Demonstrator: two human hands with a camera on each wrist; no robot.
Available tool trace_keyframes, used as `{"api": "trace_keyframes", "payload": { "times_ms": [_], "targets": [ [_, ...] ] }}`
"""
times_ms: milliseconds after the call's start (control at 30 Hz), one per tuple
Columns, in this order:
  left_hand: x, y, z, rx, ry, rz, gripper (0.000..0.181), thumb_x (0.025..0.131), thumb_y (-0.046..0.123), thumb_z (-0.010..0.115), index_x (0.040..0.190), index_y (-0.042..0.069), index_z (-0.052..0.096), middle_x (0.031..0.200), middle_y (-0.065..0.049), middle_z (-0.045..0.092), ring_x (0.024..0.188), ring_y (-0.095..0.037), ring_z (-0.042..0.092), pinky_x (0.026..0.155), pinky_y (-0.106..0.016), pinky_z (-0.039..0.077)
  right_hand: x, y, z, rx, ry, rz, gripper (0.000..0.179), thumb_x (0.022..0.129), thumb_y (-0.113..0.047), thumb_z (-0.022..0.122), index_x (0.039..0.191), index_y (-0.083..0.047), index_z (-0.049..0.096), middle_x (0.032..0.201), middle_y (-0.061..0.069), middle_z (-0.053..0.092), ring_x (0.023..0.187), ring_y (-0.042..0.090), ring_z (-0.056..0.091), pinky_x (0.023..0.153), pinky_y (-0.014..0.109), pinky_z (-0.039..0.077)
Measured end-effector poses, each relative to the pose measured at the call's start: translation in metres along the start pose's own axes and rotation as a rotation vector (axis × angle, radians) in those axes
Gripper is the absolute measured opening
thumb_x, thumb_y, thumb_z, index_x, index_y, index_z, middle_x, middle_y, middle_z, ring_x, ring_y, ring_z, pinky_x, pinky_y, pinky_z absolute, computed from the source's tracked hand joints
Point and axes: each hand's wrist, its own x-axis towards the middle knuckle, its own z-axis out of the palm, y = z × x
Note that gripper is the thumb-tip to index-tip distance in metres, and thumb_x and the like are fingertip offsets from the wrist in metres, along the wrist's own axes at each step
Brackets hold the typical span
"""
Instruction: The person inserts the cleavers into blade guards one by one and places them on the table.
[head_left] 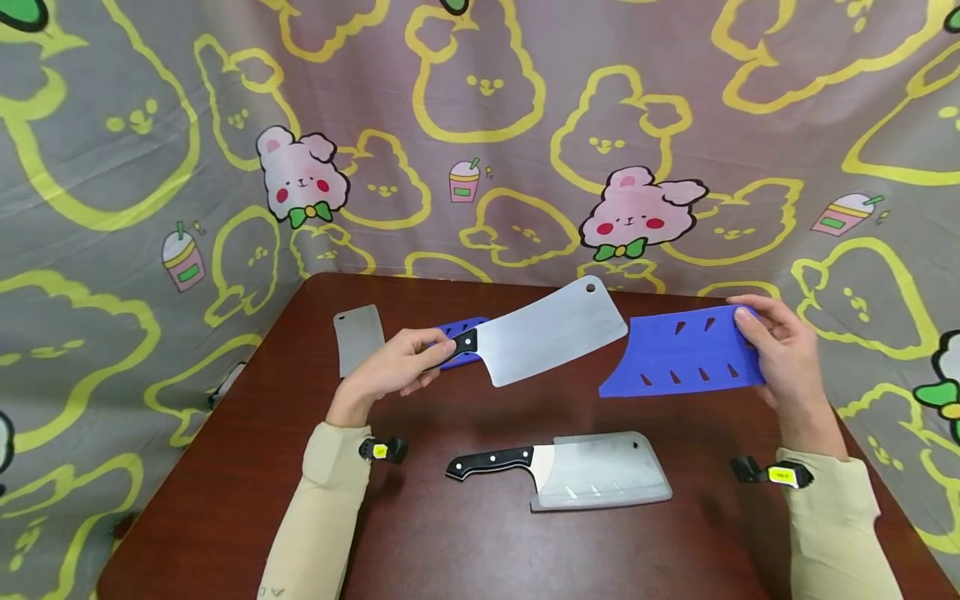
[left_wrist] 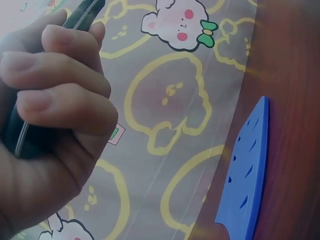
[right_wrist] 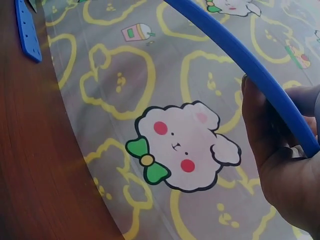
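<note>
My left hand (head_left: 393,364) grips the black handle of a cleaver (head_left: 551,333), whose bare blade points right and slants upward above the table. In the left wrist view its fingers curl round the dark handle (left_wrist: 82,20). My right hand (head_left: 787,358) pinches the right end of a blue slotted blade sheath (head_left: 682,354), held up apart from the blade's tip. Below, a second cleaver (head_left: 498,460) lies with its blade in a translucent grey sheath (head_left: 611,475). Behind my left hand lies another blue sheath (head_left: 468,327), partly hidden in the head view.
At the back left of the brown table (head_left: 247,433) lies a grey blade-shaped piece (head_left: 358,337) with a corner hole; its lower part is hidden by my left hand. A patterned curtain (head_left: 510,167) hangs behind and beside the table.
</note>
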Motion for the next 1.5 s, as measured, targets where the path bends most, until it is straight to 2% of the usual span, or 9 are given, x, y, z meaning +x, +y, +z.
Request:
{"api": "trace_keyframes", "payload": {
  "times_ms": [267, 733, 933, 1167, 1500],
  "targets": [
    [0.0017, 0.0, 0.0024, -0.022, -0.006, 0.009, 0.024, 0.103, 0.029, 0.05, 0.097, 0.007, 0.06, 0.058, -0.007, 0.047, 0.036, -0.014, 0.038, 0.039, -0.026, 0.035, 0.0003, 0.0035, 0.0038, 0.026, -0.025, -0.027, 0.025, 0.097, -0.003, 0.056, 0.118, 0.009, 0.06, 0.085, 0.005, 0.071, 0.064, 0.012, 0.072, 0.054, 0.024, 0.056],
    [0.0021, -0.0034, 0.0004, -0.039, -0.004, 0.025, 0.025, 0.104, 0.028, 0.049, 0.097, 0.006, 0.058, 0.057, -0.008, 0.046, 0.035, -0.016, 0.038, 0.039, -0.027, 0.035, -0.0028, -0.0007, 0.0068, 0.011, -0.017, -0.025, 0.028, 0.097, -0.005, 0.057, 0.12, 0.01, 0.058, 0.086, 0.005, 0.07, 0.065, 0.012, 0.072, 0.055, 0.024, 0.056],
    [0.0011, -0.0041, -0.0007, -0.027, 0.006, 0.022, 0.022, 0.103, 0.026, 0.05, 0.099, 0.006, 0.059, 0.057, -0.008, 0.047, 0.036, -0.017, 0.038, 0.039, -0.03, 0.034, -0.0037, -0.0028, 0.007, 0.014, -0.015, -0.033, 0.033, 0.097, -0.005, 0.056, 0.123, 0.015, 0.053, 0.086, 0.005, 0.069, 0.065, 0.013, 0.072, 0.056, 0.026, 0.056],
    [0.0014, -0.0049, -0.0016, -0.04, 0.005, 0.024, 0.024, 0.103, 0.029, 0.05, 0.099, 0.007, 0.059, 0.057, -0.008, 0.047, 0.035, -0.017, 0.037, 0.038, -0.026, 0.034, -0.0036, -0.0041, 0.0086, 0.023, 0.009, -0.029, 0.027, 0.097, -0.006, 0.057, 0.12, 0.008, 0.059, 0.087, 0.005, 0.07, 0.065, 0.012, 0.071, 0.055, 0.024, 0.056],
    [0.0016, -0.004, -0.0007, -0.037, 0.001, 0.021, 0.025, 0.103, 0.029, 0.049, 0.1, 0.006, 0.059, 0.058, -0.009, 0.047, 0.036, -0.018, 0.038, 0.038, -0.028, 0.034, -0.0031, -0.002, 0.0106, 0.016, -0.007, -0.046, 0.026, 0.097, -0.005, 0.056, 0.119, 0.009, 0.059, 0.085, 0.005, 0.07, 0.064, 0.013, 0.071, 0.054, 0.025, 0.056]
  ]
}}
